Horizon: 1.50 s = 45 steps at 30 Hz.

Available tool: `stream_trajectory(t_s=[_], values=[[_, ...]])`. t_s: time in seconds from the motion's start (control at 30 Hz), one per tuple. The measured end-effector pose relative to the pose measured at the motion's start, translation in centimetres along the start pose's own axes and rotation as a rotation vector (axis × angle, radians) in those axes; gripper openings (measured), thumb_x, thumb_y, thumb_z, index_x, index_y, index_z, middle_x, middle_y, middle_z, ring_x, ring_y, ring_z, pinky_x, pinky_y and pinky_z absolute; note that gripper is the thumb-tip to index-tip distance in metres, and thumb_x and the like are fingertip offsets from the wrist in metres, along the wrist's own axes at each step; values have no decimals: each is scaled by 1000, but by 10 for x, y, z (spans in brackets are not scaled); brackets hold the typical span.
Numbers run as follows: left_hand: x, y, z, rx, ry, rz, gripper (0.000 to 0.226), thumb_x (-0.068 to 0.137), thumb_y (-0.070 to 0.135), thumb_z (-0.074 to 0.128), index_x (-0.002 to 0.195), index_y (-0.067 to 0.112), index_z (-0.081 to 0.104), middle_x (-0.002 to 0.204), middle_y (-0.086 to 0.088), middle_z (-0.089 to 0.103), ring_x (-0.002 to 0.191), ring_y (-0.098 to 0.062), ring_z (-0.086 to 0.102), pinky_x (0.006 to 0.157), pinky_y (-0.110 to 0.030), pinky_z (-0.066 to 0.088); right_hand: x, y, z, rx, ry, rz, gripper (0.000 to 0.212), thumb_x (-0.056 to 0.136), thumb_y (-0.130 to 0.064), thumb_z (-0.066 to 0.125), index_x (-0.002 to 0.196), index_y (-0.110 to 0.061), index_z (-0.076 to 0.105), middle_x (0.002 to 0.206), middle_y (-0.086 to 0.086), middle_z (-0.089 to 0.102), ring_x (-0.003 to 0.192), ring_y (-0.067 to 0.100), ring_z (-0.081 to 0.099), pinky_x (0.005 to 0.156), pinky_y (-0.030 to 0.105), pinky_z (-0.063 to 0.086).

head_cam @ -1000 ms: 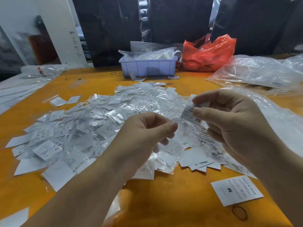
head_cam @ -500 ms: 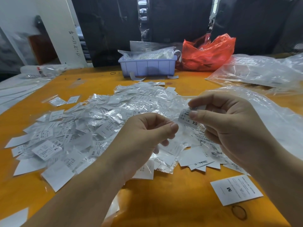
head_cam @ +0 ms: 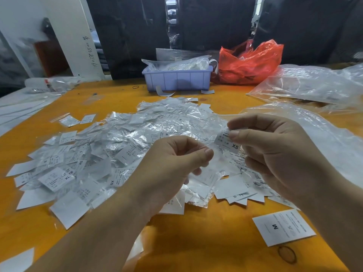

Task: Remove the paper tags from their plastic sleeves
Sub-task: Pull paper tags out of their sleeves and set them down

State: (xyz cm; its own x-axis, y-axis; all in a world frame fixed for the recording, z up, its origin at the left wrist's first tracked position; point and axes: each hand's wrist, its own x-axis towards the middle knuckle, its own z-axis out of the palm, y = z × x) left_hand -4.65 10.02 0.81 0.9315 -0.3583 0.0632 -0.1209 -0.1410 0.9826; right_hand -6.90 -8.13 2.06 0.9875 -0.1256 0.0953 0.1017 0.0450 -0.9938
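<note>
The right hand (head_cam: 275, 154) pinches a small white paper tag printed "XS" (head_cam: 227, 141) between thumb and forefinger at the tag's upper corner, so the tag hangs tilted just left of the fingertips, above the table. The left hand (head_cam: 172, 167) has its thumb and forefinger closed together on a thin clear plastic sleeve (head_cam: 198, 152), which is hard to make out against the clutter; its pinch sits just beside and slightly below the tag, the two hands close but apart. Whether the tag's lower edge is still inside the sleeve cannot be told. Under and beyond both pinches spreads a wide heap of white tags in crinkled clear sleeves (head_cam: 125, 146) on the orange tabletop (head_cam: 216, 232). Below the right hand's grip lies a small stack of bare white tags (head_cam: 237, 187), and nearer the person, a single flat white tag marked "M" (head_cam: 282, 226) with a dark rubber band (head_cam: 287, 254) just beside it. Far beyond the grip stand a pale lilac plastic bin (head_cam: 176, 79) holding clear bags, and a crumpled red plastic bag (head_cam: 249, 61) to its right. Large clear plastic bags (head_cam: 306, 85) lie to the right of the right hand.
</note>
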Motion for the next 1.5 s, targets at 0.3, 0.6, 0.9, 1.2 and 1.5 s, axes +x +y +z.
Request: stream_trajectory(t_s=[0.3, 0.6, 0.9, 1.2, 1.5], values=[[1, -2, 1, -4, 21, -19, 19, 70, 35, 73, 76, 18, 72, 65, 5, 69, 57, -4, 60, 50, -16, 46, 1, 0, 2, 20, -4, 31, 15, 79, 2, 70, 78, -13, 73, 44, -3, 39, 34, 7, 25, 34, 17, 27], [1, -2, 0, 5, 46, -31, 26, 63, 39, 74, 77, 17, 72, 63, 6, 67, 56, -3, 60, 49, -16, 46, 2, 0, 1, 26, 8, 65, 16, 77, 2, 70, 75, -14, 75, 50, 4, 37, 35, 8, 23, 35, 19, 27], [0, 0, 1, 8, 56, -36, 29, 62, 40, 72, 78, 15, 71, 60, 8, 66, 51, 0, 59, 48, -14, 47, 2, 1, -1, -14, 26, 53, 14, 77, 1, 71, 78, -12, 74, 46, 0, 37, 35, 8, 26, 36, 19, 30], [0, 0, 2, -29, 38, -35, 22, 67, 33, 75, 78, 15, 71, 61, 7, 65, 52, -3, 58, 48, -16, 47, 0, 2, 5, -6, -24, 84, 17, 78, -1, 71, 75, -17, 75, 45, -2, 38, 36, 7, 26, 37, 17, 30], [0, -2, 1, -11, 40, -42, 11, 74, 28, 76, 77, 18, 72, 61, 8, 66, 52, -1, 59, 48, -15, 47, 1, -2, 2, 85, -2, 92, 20, 77, -1, 70, 73, -19, 76, 50, 2, 40, 37, 10, 23, 35, 19, 27]])
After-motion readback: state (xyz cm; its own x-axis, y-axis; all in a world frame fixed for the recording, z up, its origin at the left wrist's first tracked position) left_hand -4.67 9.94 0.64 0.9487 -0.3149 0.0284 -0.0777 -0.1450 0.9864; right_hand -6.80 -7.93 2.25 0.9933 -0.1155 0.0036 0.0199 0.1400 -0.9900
